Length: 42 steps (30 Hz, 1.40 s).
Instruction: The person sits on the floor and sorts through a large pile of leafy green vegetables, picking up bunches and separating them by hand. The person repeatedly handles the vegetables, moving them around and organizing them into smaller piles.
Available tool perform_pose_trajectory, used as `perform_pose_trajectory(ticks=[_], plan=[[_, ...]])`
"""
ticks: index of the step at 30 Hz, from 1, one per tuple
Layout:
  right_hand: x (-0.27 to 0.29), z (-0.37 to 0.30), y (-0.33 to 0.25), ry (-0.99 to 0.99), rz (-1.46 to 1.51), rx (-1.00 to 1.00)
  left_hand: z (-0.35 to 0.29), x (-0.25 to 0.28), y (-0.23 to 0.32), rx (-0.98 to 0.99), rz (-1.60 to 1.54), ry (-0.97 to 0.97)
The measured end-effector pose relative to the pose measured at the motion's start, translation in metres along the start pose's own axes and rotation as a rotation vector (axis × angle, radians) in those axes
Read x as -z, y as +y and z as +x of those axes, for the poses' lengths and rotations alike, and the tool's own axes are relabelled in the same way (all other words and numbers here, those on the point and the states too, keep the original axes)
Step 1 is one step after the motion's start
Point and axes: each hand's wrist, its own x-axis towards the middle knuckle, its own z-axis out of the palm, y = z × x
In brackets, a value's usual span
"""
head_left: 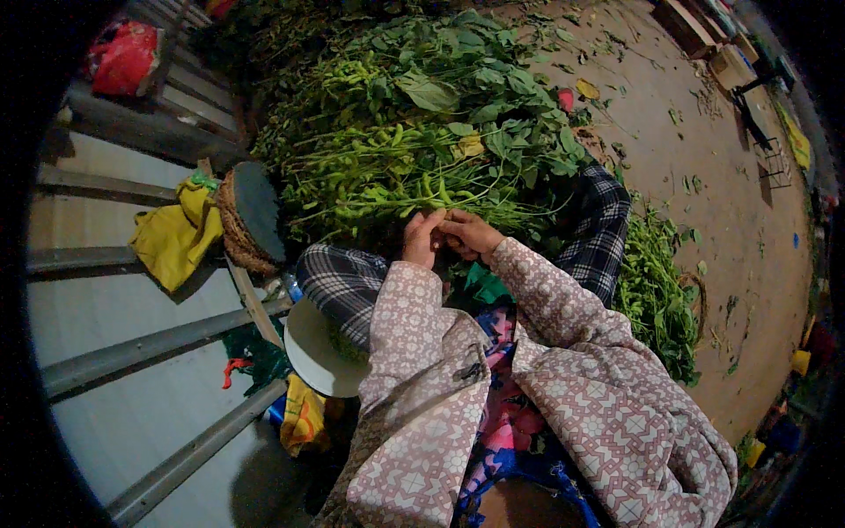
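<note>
The left hand (422, 241) and right hand (475, 234) met at curled fingers, whether pinching anything I could not tell, while green pods (429, 190) lay just beyond the fingertips, along the near edge of the leafy pile (466, 84).

The pods (440, 190) are green and a little curved, and they sit in groups on thin green stems (510, 211). The stems lie roughly from nine to three o'clock, just beyond the hands (473, 235), at their twelve o'clock.
</note>
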Motion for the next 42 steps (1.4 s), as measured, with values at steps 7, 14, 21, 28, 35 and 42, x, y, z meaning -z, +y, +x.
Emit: perform_pose_trajectory(ticks=[7, 14, 21, 28, 35, 42], plan=[[0.017, 0.014, 0.014, -0.031, 0.096, -0.074, 0.007, 0.014, -0.007, 0.019, 0.015, -0.044], [0.028, 0.02, 0.016, -0.099, 0.2, -0.096, 0.008, 0.018, -0.012, -0.043, -0.066, -0.096], [0.026, 0.034, 0.001, 0.289, -0.519, 0.497, 0.02, 0.023, -0.028, 0.127, -0.226, 0.107], [0.041, 0.08, -0.015, 0.512, -1.215, 0.557, 0.004, -0.01, -0.007, 0.064, -0.28, 0.214], [0.061, 0.09, -0.028, 0.248, -0.78, 0.314, 0.01, 0.027, -0.03, 0.093, -0.176, -0.05], [0.078, 0.073, -0.002, 0.306, -0.734, 0.633, -0.01, -0.015, -0.019, 0.234, -0.096, -0.118]])
